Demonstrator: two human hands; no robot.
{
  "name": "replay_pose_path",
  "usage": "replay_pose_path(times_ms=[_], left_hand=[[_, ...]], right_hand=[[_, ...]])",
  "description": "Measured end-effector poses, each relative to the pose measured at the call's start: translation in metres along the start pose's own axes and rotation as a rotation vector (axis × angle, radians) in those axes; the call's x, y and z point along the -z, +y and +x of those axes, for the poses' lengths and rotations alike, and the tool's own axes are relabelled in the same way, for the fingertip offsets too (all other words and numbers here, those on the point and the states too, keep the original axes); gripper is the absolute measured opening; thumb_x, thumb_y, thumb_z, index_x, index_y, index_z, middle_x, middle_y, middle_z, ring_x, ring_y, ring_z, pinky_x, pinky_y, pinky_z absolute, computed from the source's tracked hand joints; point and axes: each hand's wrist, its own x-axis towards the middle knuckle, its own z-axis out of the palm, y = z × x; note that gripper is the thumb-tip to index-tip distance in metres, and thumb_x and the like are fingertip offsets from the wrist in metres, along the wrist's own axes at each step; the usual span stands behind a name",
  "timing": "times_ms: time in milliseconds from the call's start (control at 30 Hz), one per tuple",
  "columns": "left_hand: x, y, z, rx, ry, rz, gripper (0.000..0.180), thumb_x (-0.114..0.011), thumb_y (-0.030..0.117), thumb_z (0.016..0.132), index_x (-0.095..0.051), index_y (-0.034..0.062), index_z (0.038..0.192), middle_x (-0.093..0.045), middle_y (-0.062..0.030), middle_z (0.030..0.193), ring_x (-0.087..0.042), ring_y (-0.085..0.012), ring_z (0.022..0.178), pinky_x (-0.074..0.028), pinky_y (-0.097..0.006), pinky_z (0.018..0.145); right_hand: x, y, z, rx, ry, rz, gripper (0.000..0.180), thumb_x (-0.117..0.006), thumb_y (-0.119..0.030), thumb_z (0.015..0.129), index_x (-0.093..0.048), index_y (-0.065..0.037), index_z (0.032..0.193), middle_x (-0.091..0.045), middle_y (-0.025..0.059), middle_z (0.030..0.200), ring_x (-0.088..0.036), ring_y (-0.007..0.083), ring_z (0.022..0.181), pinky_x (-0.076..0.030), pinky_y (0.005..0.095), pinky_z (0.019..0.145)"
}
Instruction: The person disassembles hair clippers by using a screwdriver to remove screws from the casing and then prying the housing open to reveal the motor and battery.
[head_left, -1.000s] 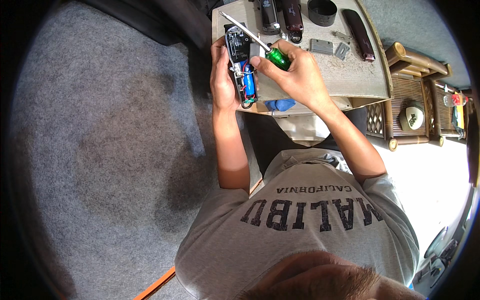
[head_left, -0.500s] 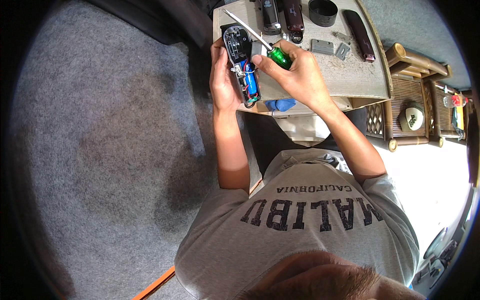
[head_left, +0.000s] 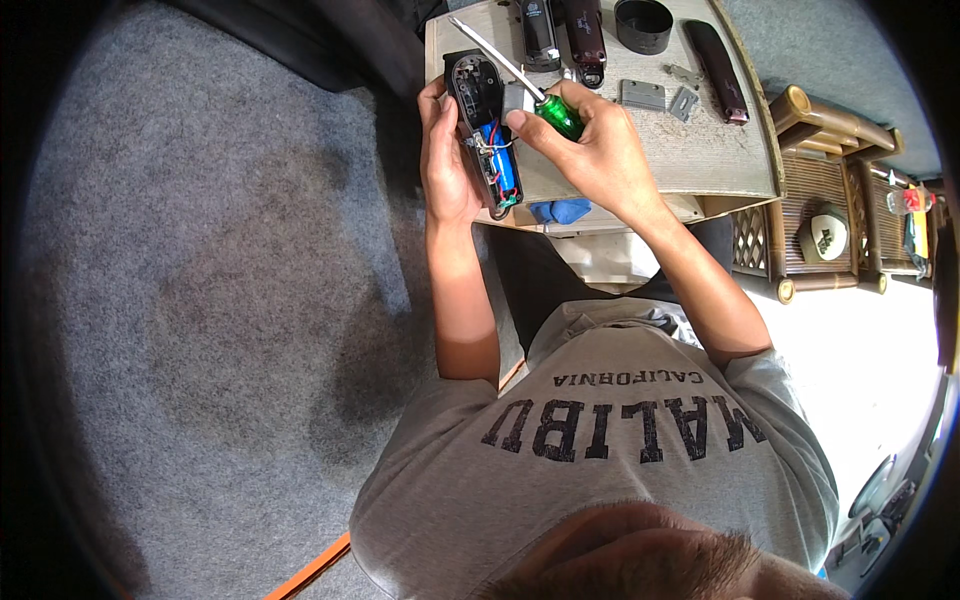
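Observation:
My left hand [head_left: 450, 165] is closed around an opened hair clipper housing [head_left: 478, 85], held above the table's near left edge. Inside it sit a blue cylindrical battery [head_left: 499, 168], red and white wires and a small green board at the lower end. My right hand [head_left: 610, 150] grips a screwdriver by its green handle [head_left: 560, 117], the steel shaft pointing up and left past the housing. Between that hand's thumb and fingers is also a small grey block [head_left: 513, 100], close against the housing's right side; thin wires run from the housing towards it.
On the wooden table [head_left: 740, 170] lie black [head_left: 540, 35] and maroon clipper casing parts [head_left: 718, 70], a round black cup [head_left: 643, 27] and metal blade pieces [head_left: 643, 94]. A blue cloth [head_left: 562, 210] shows at the near edge. Bamboo furniture with a cap [head_left: 825, 238] stands right.
The clipper housing has turned and tilted slightly in my left hand, so its inside shows at another angle. My right hand, the screwdriver and the grey block are almost unmoved.

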Motion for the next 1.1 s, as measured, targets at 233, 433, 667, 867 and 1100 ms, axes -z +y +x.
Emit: replay_pose_path(times_ms=[233, 433, 667, 867, 1100], left_hand=[[-0.0036, 0.0052, -0.0037, 0.09, 0.025, -0.021, 0.035, -0.036, 0.037, 0.112, -0.046, 0.0133, 0.136, -0.069, -0.0107, 0.099, -0.07, -0.0194, 0.058, -0.061, -0.032, 0.046], [-0.0053, 0.0072, -0.0027, 0.073, -0.017, 0.033, 0.044, -0.035, 0.036, 0.112, -0.041, 0.0142, 0.149, -0.069, -0.0105, 0.101, -0.069, -0.0185, 0.059, -0.061, -0.031, 0.046], [-0.0088, 0.008, -0.0015, 0.066, 0.004, 0.0, 0.045, -0.035, 0.036, 0.11, -0.041, 0.0145, 0.15, -0.068, -0.0105, 0.115, -0.074, -0.0187, 0.078, -0.064, -0.032, 0.05], [-0.0006, -0.0012, 0.0037, 0.043, 0.039, 0.005, 0.045, -0.034, 0.036, 0.11, -0.04, 0.0151, 0.149, -0.069, -0.012, 0.114, -0.074, -0.02, 0.075, -0.065, -0.033, 0.051], [0.0008, -0.002, 0.004, 0.025, 0.027, 0.03, 0.044, -0.033, 0.036, 0.111, -0.038, 0.0147, 0.149, -0.069, -0.0115, 0.112, -0.073, -0.0192, 0.071, -0.064, -0.032, 0.05]], right_hand=[[-0.0023, 0.0035, 0.0005, 0.014, 0.003, -0.015, 0.05, -0.082, -0.046, 0.09, -0.065, 0.0, 0.08, -0.06, 0.0106, 0.06, -0.061, 0.0204, 0.055, -0.05, 0.0378, 0.058], [-0.0031, 0.0052, 0.0007, 0.022, -0.004, -0.037, 0.051, -0.082, -0.048, 0.09, -0.065, 0.0, 0.08, -0.06, 0.0109, 0.059, -0.062, 0.0208, 0.055, -0.049, 0.0385, 0.057], [-0.0021, 0.0024, 0.0002, 0.008, -0.001, -0.019, 0.051, -0.081, -0.048, 0.09, -0.065, 0.0, 0.08, -0.06, 0.0105, 0.059, -0.062, 0.0211, 0.054, -0.05, 0.0383, 0.057], [-0.0029, 0.0049, 0.0008, 0.015, 0.001, -0.02, 0.052, -0.081, -0.048, 0.091, -0.064, 0.0, 0.079, -0.059, 0.0103, 0.059, -0.061, 0.0204, 0.054, -0.049, 0.038, 0.056], [-0.0032, 0.0051, 0.0009, 0.024, 0.012, -0.011, 0.053, -0.081, -0.048, 0.09, -0.064, 0.001, 0.079, -0.059, 0.0109, 0.059, -0.06, 0.02, 0.054, -0.048, 0.0381, 0.056]])
